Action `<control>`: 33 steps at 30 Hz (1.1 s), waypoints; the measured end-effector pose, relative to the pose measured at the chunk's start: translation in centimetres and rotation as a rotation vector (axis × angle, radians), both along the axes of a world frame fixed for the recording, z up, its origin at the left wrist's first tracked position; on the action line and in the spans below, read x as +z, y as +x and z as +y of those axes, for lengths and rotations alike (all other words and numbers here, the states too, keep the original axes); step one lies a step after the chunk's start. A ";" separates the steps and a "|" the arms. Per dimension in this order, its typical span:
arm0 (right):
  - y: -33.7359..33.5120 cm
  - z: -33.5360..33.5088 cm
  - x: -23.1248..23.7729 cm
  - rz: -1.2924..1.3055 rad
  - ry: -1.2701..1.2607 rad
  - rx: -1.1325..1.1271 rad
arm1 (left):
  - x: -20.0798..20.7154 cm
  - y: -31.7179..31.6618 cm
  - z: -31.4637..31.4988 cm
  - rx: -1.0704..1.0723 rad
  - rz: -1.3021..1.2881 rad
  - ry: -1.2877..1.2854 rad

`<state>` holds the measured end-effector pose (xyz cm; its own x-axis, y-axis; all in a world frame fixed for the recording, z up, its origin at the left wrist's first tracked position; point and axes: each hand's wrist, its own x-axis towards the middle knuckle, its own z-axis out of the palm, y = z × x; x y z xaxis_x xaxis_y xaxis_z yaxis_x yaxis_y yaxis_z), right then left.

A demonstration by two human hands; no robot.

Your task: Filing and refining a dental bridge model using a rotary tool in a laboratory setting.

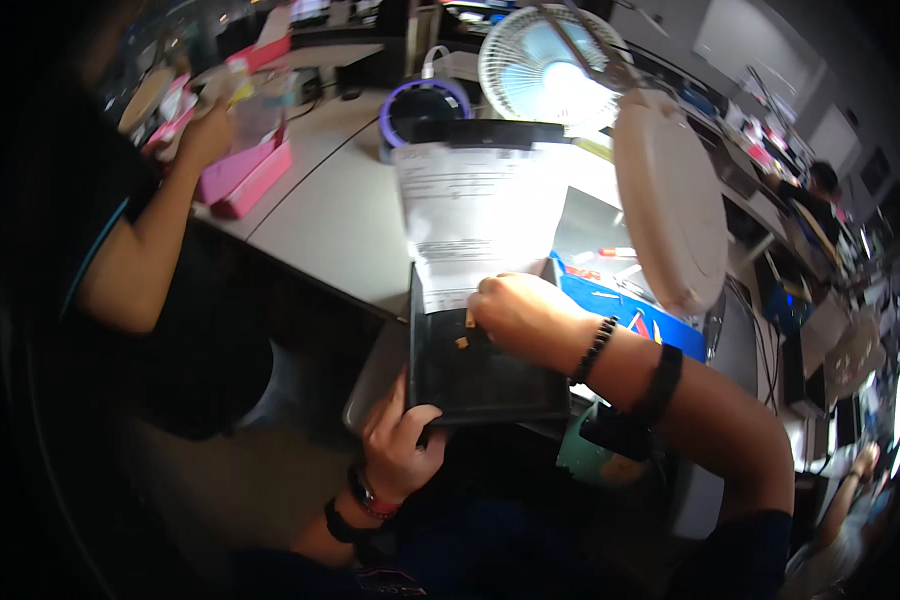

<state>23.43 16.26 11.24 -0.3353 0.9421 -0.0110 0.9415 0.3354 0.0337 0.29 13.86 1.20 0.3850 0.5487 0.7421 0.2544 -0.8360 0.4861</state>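
Nearest, the person's left hand (402,448) is closed on the near-left corner of a shallow black tray (490,385), thumb over the rim and fingers curled beneath. The tray, just past the near edge of the tabletop (315,220), looks stiff and fairly light, probably smooth plastic; its raised rim gives the surest hold, and a tilt would likely let loose things slide.

Farther in, the right hand (530,318) reaches over the tray from the right, its fingers drawn together. A small tan piece (470,319) shows right at its fingertips; whether they grip it cannot be told. A second tan piece (461,343) lies loose, nearer, on the tray floor. Both look light and stiff, perhaps easily dropped, and best pinched by their edges.

A printed sheet (470,215), soft and easily creased, hangs over the tray's far end and covers part of it. To the right lies a blue mat (635,310) with small tools, and above it a beige round lamp head (670,200) crowds the right forearm's side. Farther off stand a pink box (245,180) at left, beside a co-worker's arm (160,240), a purple-rimmed round device (425,108) and a white fan (550,70).
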 end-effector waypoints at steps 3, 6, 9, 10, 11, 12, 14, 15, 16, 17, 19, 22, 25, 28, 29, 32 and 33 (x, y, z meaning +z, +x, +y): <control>-0.3 -0.5 1.5 -0.055 -0.100 0.014 | 0.1 0.1 0.0 -0.015 -0.003 0.017; 0.4 -3.7 3.2 0.102 0.088 0.108 | 0.4 0.0 0.2 0.005 0.049 -0.014; 0.9 -10.8 7.1 0.209 0.275 0.149 | 2.2 -0.1 1.7 0.073 0.027 -0.017; 1.6 -13.0 7.5 0.231 0.290 0.123 | 2.6 -0.3 2.7 0.063 0.049 -0.027; 2.9 -14.9 7.2 0.291 0.392 0.086 | 3.3 -0.4 3.5 0.111 0.060 -0.003; 4.3 -16.4 6.6 0.351 0.497 0.060 | 3.8 -0.6 4.4 0.169 0.059 0.032; 7.3 -18.7 6.6 0.467 0.444 -0.186 | 3.6 -0.7 6.6 0.224 0.055 -0.007; 9.2 -19.9 6.0 0.524 0.398 -0.320 | 3.7 0.0 7.5 0.213 0.039 -0.036; 11.1 -20.7 4.5 0.516 0.437 -0.365 | 3.7 0.6 8.1 0.200 0.044 -0.032; 12.4 -21.1 3.6 0.521 0.443 -0.378 | 3.8 1.3 8.6 0.188 0.077 -0.063; 14.2 -21.1 1.8 0.440 0.423 -0.415 | 3.9 2.0 9.7 0.187 0.125 -0.080; 15.2 -19.7 -0.6 0.507 0.410 -0.392 | 4.0 2.6 10.5 0.277 0.176 -0.265; 14.8 -18.0 -0.6 0.481 0.336 -0.379 | 4.5 2.7 10.4 0.320 0.273 0.046; 14.1 -17.0 -1.1 0.509 0.206 -0.348 | 6.2 3.1 7.8 0.438 0.329 0.196; 14.0 -16.8 -1.9 0.513 0.228 -0.322 | 6.7 3.0 7.6 0.413 0.331 0.208; 14.1 -17.9 -3.0 0.492 0.282 -0.320 | 6.5 3.7 8.7 0.400 0.396 0.126; 14.1 -18.3 -3.2 0.518 0.331 -0.331 | 5.9 3.8 9.3 0.369 0.408 0.062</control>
